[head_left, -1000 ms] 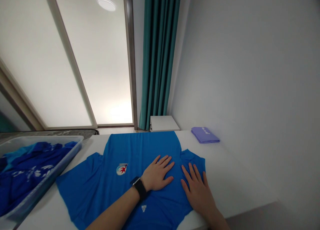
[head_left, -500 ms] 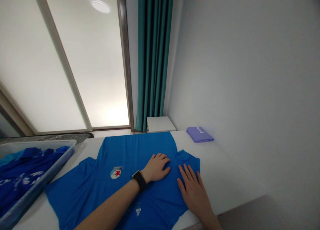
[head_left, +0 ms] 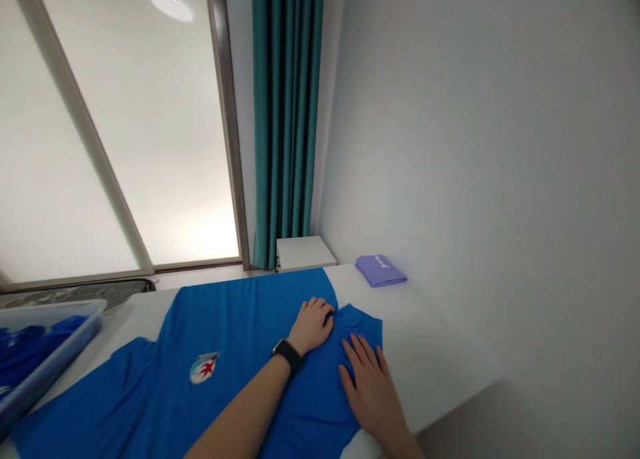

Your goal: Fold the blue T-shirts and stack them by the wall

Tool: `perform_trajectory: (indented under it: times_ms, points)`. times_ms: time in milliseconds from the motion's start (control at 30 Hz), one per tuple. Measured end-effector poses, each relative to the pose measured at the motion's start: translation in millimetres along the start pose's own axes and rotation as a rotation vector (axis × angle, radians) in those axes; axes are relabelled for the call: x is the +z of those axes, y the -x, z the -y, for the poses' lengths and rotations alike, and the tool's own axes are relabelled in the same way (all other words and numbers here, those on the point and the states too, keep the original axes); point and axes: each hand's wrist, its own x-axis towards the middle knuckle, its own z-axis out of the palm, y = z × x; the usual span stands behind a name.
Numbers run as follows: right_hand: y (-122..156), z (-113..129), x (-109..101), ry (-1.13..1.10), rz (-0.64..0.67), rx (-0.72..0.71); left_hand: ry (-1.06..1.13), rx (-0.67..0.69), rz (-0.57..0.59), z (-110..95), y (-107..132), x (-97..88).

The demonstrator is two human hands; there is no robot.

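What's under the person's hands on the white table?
A bright blue short-sleeved shirt lies under both the left hand and the right hand, on the white table. The fabric directly beneath the palms is covered, so any print there cannot be seen.

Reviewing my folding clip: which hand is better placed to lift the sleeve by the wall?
Probably the right hand: its fingers lie against that sleeve of the shirt, while the left hand rests further in, at the sleeve's inner end.
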Motion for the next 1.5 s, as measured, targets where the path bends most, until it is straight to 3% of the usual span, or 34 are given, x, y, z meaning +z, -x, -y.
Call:
perform_trajectory:
  times_ms: [167,333,500,633,1067,1333,1500]
  points:
    - [-17,-12,1,-0.059,-0.109,0.001,0.044,0.003,-0.009,2,0,-1.6]
    - [-64,-36,-5,-0.137,-0.215,-0.022,0.091,-0.018,-0.017,5,-2,0.0]
    - [-117,-56,-6,-0.070,-0.217,0.035,0.099,-0.035,0.002,7,-3,1.7]
    - [-140,-61,2,-0.107,-0.176,-0.024,0.113,-0.041,-0.018,8,-4,3.6]
    - [-137,-64,23,-0.151,-0.229,-0.105,0.080,-0.070,-0.007,3,-3,4.4]
    - [-141,-56,22,-0.363,-0.272,-0.076,0.058,-0.047,0.083,0,-25,-6.5]
    - [-142,-55,19,-0.433,-0.269,-0.081,0.051,-0.042,0.074,6,-28,0.7]
